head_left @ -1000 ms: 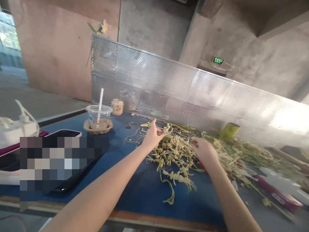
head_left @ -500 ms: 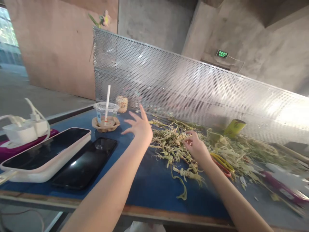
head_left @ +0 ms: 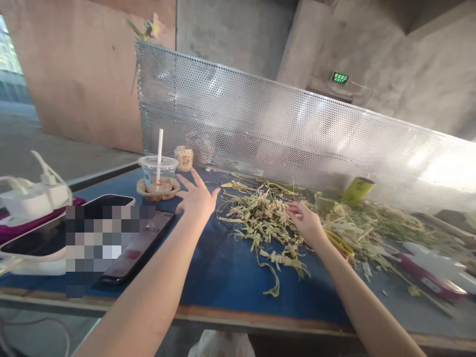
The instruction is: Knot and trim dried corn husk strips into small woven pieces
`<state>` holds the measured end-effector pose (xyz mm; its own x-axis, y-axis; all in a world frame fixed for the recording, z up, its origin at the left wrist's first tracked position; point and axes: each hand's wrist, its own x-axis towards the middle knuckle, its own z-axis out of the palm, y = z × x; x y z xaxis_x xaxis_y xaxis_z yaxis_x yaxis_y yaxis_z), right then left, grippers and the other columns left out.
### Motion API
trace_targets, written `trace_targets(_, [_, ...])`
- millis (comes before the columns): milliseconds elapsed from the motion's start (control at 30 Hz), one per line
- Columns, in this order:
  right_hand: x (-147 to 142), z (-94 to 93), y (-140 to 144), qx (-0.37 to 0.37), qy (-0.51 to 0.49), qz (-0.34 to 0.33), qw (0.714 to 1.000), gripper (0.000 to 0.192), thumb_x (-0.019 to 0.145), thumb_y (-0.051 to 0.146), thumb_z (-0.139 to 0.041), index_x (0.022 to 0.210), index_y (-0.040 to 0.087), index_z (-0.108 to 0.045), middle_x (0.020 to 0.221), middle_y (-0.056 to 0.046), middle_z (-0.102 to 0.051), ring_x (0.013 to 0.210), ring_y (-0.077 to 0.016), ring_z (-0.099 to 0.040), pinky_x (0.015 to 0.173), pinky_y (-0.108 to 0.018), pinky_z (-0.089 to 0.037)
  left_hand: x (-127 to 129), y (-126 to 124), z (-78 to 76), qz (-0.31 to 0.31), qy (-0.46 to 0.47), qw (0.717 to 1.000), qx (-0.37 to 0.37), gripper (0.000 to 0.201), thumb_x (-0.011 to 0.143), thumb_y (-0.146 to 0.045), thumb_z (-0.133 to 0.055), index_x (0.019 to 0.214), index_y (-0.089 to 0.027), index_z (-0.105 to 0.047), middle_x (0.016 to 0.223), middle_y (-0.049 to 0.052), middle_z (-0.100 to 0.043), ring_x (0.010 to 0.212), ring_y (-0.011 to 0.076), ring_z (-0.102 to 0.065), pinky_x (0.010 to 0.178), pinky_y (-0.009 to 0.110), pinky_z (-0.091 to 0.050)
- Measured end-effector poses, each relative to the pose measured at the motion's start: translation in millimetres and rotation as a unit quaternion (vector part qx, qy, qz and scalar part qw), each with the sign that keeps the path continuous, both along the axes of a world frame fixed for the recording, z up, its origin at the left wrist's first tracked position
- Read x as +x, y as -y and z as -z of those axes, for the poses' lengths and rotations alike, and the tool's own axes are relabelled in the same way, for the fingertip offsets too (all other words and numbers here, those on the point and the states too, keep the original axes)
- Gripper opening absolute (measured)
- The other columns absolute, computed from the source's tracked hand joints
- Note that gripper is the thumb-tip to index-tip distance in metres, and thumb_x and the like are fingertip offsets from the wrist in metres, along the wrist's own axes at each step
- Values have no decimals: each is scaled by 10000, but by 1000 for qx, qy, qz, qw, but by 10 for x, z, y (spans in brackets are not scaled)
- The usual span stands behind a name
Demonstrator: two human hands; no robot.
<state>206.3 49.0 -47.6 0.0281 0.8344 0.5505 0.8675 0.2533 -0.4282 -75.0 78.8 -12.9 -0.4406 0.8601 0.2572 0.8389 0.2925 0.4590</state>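
Note:
My left hand (head_left: 195,198) hovers over the blue tabletop beside a clear plastic cup with a straw (head_left: 159,173), fingers spread and holding nothing. At the right side of a heap of dried, curled plant pieces (head_left: 256,213) is my right hand (head_left: 307,223). Its thumb and fingers come together in a pinch at the heap; what lies between the fingertips, if anything, is too small to tell. The heap is pale green and straw-coloured, with a longer curled strip (head_left: 275,285) trailing toward the front.
Phones (head_left: 148,243) and a white charger block (head_left: 33,198) occupy the left. A tan can (head_left: 183,157) stands behind the cup. Right of the heap are more dried stalks (head_left: 360,223), a yellow-green tube (head_left: 357,191) and a purple-and-white power strip (head_left: 427,277). A perforated metal screen (head_left: 260,109) borders the back.
My left hand has shifted left and down toward the cup, still spread. My right hand's fingers have straightened and come together at the heap. The black phone's screen has lit up.

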Motion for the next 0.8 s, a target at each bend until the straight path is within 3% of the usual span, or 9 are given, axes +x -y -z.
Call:
trace_targets(100, [6, 34, -30, 11, 54, 9, 998, 308, 807, 288, -398, 1055, 161, -530, 983, -82, -648, 908, -185, -600, 763, -313, -485, 126, 39, 4, 137, -74, 986, 65, 770, 824, -493, -302, 1376, -42, -12, 1357, 276, -273, 1077, 402, -433, 757, 533, -441])
trace_targets(200, [-18, 97, -66, -1, 106, -8, 994, 294, 808, 285, -405, 1021, 167, -569, 1034, -85, -632, 976, -205, -569, 850, -346, -443, 311, 98, 62, 323, -137, 935, 56, 667, 863, -376, -291, 1378, -56, -14, 1169, 241, -510, 989, 325, -521, 777, 464, -441])
trace_targets(300, [-36, 145, -101, -26, 129, -34, 991, 284, 826, 286, -382, 966, 184, -607, 997, -74, -648, 957, -206, -577, 862, -357, -432, 522, 169, 174, 407, -157, 898, 54, 663, 858, -401, -322, 1383, -91, -63, 1260, 193, -463, 1109, 284, -458, 858, 390, -412])
trace_targets(367, [-34, 142, -116, -13, 131, -18, 991, 346, 836, 305, -366, 1085, 157, -556, 1114, -118, -591, 1055, -242, -521, 903, -423, -391, 631, 200, 252, 441, -170, 880, 50, 680, 840, -474, -323, 1376, -100, -135, 1375, 175, -324, 1234, 313, -309, 940, 449, -330])
trace_targets(433, [-35, 119, -122, 32, 137, 12, 990, 456, 837, 331, -365, 1244, 132, -422, 1288, -147, -445, 1199, -266, -385, 963, -475, -316, 690, 207, 312, 473, -180, 862, 37, 683, 825, -533, -300, 1365, -128, -194, 1379, 151, -331, 1223, 306, -334, 957, 482, -297])
trace_targets(500, [-58, 102, -116, 50, 161, -3, 986, 518, 849, 349, -348, 1325, 148, -309, 1373, -125, -330, 1275, -251, -269, 1003, -476, -267, 699, 198, 346, 490, -185, 851, 30, 686, 819, -554, -288, 1361, -141, -212, 1390, 137, -317, 1206, 304, -360, 955, 486, -296])
trace_targets(633, [-140, 113, -128, -86, 233, -141, 958, 543, 860, 393, -338, 1361, 209, -243, 1423, -83, -227, 1298, -217, -227, 1020, -427, -271, 656, 174, 369, 489, -183, 852, 33, 697, 828, -510, -320, 1370, -99, -165, 1380, 164, -324, 1160, 326, -411, 902, 466, -351])
trace_targets(733, [-162, 15, -199, -170, 256, -173, 936, 578, 853, 445, -341, 1367, 203, -233, 1427, -72, -211, 1298, -215, -227, 1032, -407, -262, 651, 157, 388, 487, -177, 854, 38, 714, 813, -502, -371, 1368, -96, -178, 1369, 171, -341, 1131, 339, -434, 879, 475, -364])
trace_targets(800, [-203, -170, -218, -198, 266, -179, 926, 529, 863, 448, -314, 1336, 213, -316, 1392, -63, -305, 1264, -214, -308, 1017, -400, -292, 669, 139, 403, 488, -171, 855, 44, 721, 805, -500, -389, 1371, -108, -172, 1368, 165, -346, 1120, 339, -440, 880, 487, -357])
